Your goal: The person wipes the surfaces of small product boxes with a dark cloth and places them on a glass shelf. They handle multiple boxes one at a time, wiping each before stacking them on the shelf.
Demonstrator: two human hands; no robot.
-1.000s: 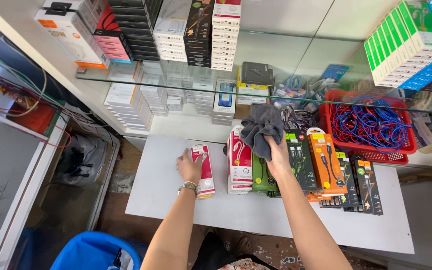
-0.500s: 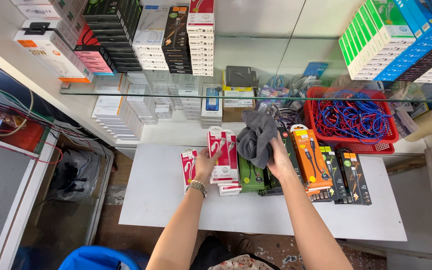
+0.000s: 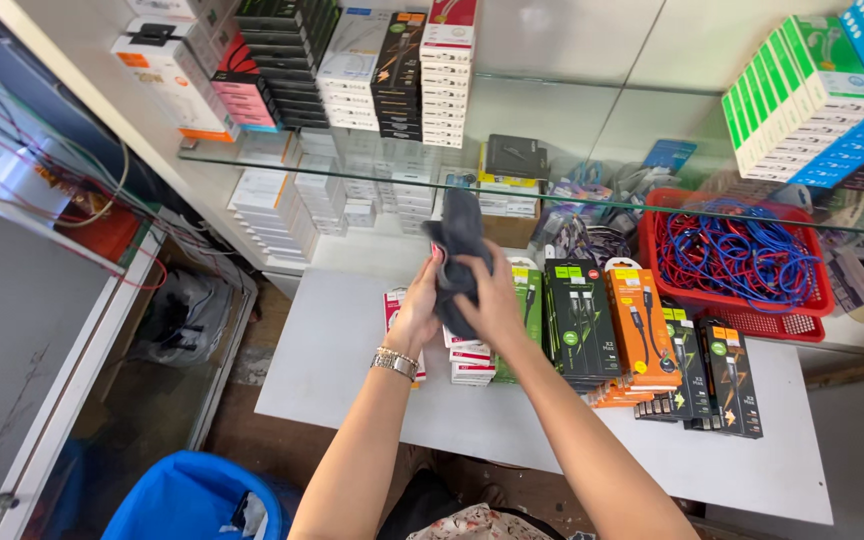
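Both my hands meet above the white shelf [image 3: 352,360] on a dark grey cloth [image 3: 458,232]. My left hand [image 3: 415,318], with a metal watch on the wrist, grips the cloth's lower part. My right hand [image 3: 492,300] holds it from the right side. The cloth stands up between them, bunched. Under my hands lie red and white packaged boxes [image 3: 470,362], partly hidden. Right of them sit green and black cable packs [image 3: 577,320] and an orange pack [image 3: 640,325].
A red basket [image 3: 742,262] of blue and red cables stands at the back right. Stacked boxes fill the glass shelf [image 3: 352,165] above. A blue bin [image 3: 192,498] sits on the floor at lower left. Loose wires [image 3: 42,170] hang at left.
My left hand has left the red and white boxes and risen to join the right hand on the cloth. The cloth has been lifted above the packs.
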